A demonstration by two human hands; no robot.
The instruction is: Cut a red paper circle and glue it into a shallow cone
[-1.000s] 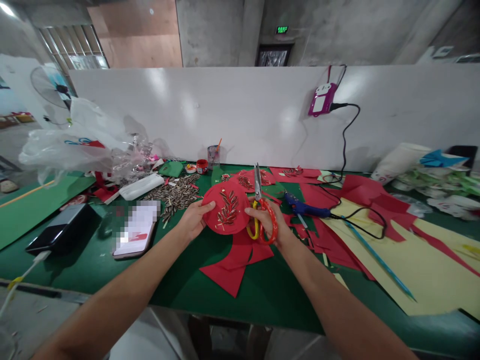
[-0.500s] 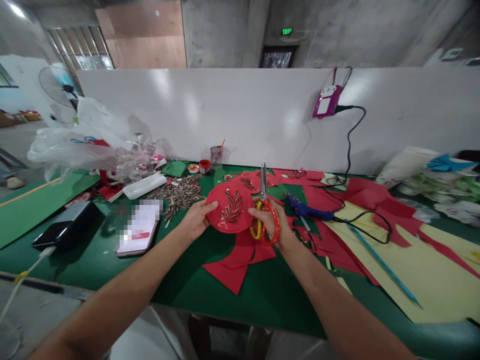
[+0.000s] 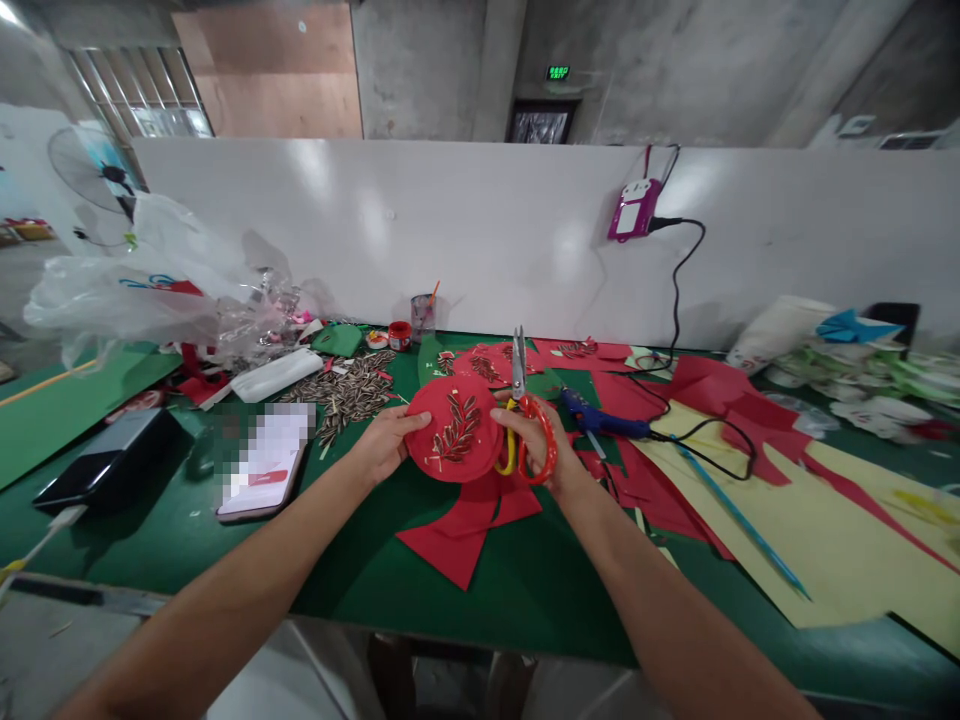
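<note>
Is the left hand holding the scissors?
No, the right hand holds the scissors, and the left hand pinches the red disc.

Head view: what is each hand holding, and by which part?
Left hand: the red disc by its left edge. Right hand: the disc's right edge, plus the scissors by their handles.

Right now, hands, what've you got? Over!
Left hand: pinching red disc at left edge. Right hand: scissors, thumb on disc's right edge. Brown sprig on disc. Nearby: red paper pieces.
</note>
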